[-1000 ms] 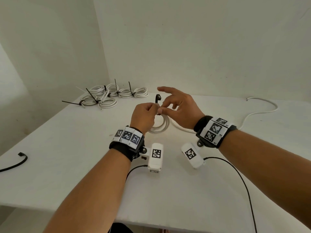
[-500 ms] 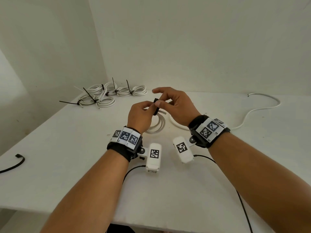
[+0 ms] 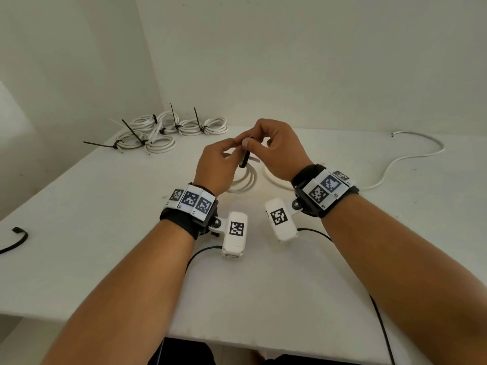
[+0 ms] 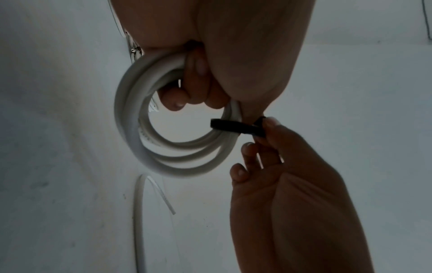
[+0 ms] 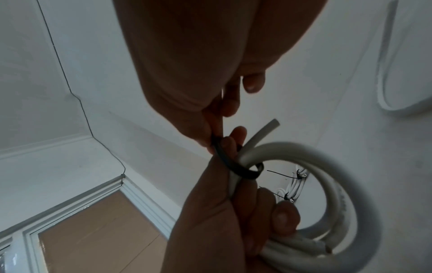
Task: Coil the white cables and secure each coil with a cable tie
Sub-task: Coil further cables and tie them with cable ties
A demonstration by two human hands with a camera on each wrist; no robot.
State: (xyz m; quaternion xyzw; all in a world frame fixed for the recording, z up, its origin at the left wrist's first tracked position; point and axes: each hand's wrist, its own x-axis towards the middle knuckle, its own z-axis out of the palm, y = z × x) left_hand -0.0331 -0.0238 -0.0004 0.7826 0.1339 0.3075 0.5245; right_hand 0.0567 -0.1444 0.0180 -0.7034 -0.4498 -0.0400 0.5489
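Observation:
My left hand (image 3: 232, 147) holds a small white cable coil (image 3: 245, 180) above the table, fingers curled through its loops (image 4: 145, 129). A black cable tie (image 3: 245, 159) wraps round the coil's strands just below my left thumb (image 4: 236, 127). My right hand (image 3: 253, 144) pinches the tie's end between thumb and forefinger (image 4: 260, 134). In the right wrist view the tie (image 5: 233, 166) loops under the coil (image 5: 339, 175), with a short cable end sticking up beside it. Whether the tie's tail is through its head is hidden by fingers.
Several tied white coils (image 3: 171, 130) lie at the table's back left, black tie tails sticking up. A loose white cable (image 3: 416, 151) snakes across the right side. One black tie (image 3: 15, 238) lies at the left edge. Walls stand close behind and to the left.
The tie stood upright above my left hand; now it is bent down round the coil. My right hand's spread fingers have curled in and pinched the tie. Both hands rose slightly.

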